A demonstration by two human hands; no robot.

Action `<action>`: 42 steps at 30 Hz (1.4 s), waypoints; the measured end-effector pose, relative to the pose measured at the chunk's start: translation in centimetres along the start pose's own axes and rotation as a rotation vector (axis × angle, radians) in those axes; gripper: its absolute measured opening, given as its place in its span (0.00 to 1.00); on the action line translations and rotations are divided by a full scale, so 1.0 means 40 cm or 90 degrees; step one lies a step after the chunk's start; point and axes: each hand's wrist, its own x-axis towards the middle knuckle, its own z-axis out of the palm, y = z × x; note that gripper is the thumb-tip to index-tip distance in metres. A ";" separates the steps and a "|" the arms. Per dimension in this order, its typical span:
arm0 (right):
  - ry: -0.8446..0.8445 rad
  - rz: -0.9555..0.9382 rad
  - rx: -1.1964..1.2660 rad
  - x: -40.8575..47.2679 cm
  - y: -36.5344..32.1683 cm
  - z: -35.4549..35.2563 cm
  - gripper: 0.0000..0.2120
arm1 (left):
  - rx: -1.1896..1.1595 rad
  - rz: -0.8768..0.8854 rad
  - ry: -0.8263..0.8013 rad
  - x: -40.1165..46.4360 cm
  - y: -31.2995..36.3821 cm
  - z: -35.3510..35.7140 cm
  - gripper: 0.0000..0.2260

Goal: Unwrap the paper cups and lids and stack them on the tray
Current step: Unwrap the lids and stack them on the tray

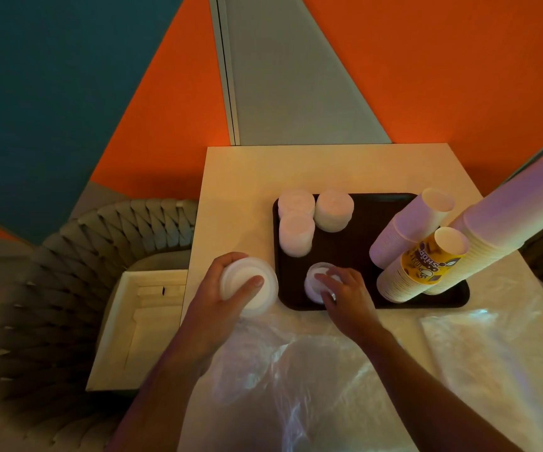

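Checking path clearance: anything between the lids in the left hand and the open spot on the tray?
Nothing visible blocks it. The left hand holds its lid stack just off the tray's left edge. The right hand rests on a short lid pile on the tray's near side; bare tray lies behind that.

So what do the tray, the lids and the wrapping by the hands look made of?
Tray: dark, matte, probably plastic; its rounded rim catches no shine.
Lids: white, slightly translucent, likely thin moulded plastic.
Wrapping: clear plastic film, crinkled and glossy, with the table showing through.

Tallest cup stack (505, 220) cut off right
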 end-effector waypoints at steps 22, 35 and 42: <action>-0.091 0.130 0.573 0.072 -0.237 -0.279 0.07 | 0.035 0.027 -0.020 -0.026 0.012 0.009 0.17; -0.154 -0.012 0.452 0.051 -0.290 -0.324 0.03 | 0.006 0.019 -0.058 -0.042 0.025 0.015 0.25; -0.183 0.066 0.633 0.049 -0.284 -0.323 0.05 | 0.020 0.033 -0.059 -0.044 0.036 0.014 0.24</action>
